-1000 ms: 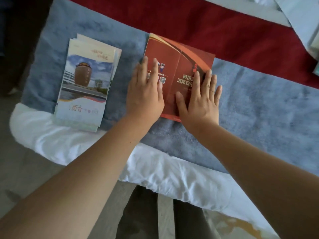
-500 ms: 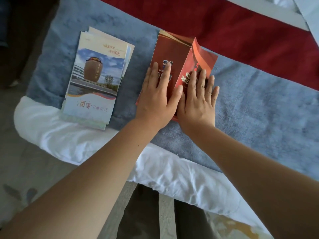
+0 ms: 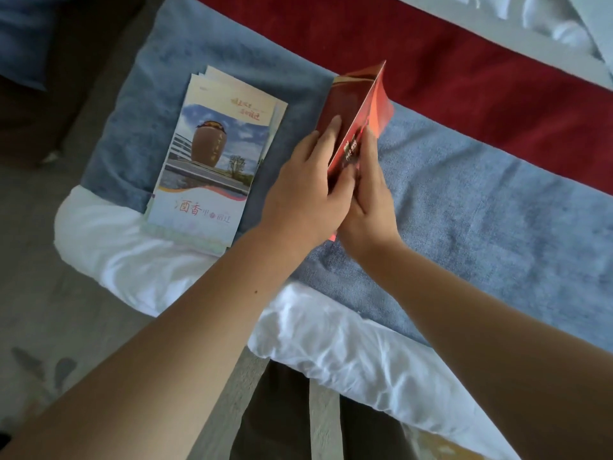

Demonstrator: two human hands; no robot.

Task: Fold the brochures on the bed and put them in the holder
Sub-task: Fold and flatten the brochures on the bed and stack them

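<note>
A red brochure stands folded up like a tent on the blue blanket, its two panels pressed nearly together. My left hand lies against its left panel and my right hand against its right panel, so the paper is squeezed between them. To the left, a stack of pale brochures with a brown jar picture on top lies flat on the blanket. No holder is in view.
A red band crosses the bed behind the blue blanket. White bedding hangs over the near edge of the bed. Grey floor lies at the lower left, and rumpled white sheets show at the top right.
The red brochure lay open and flat under both hands. My hands have slid together, lifting its right panel up and closing it toward the left panel.
</note>
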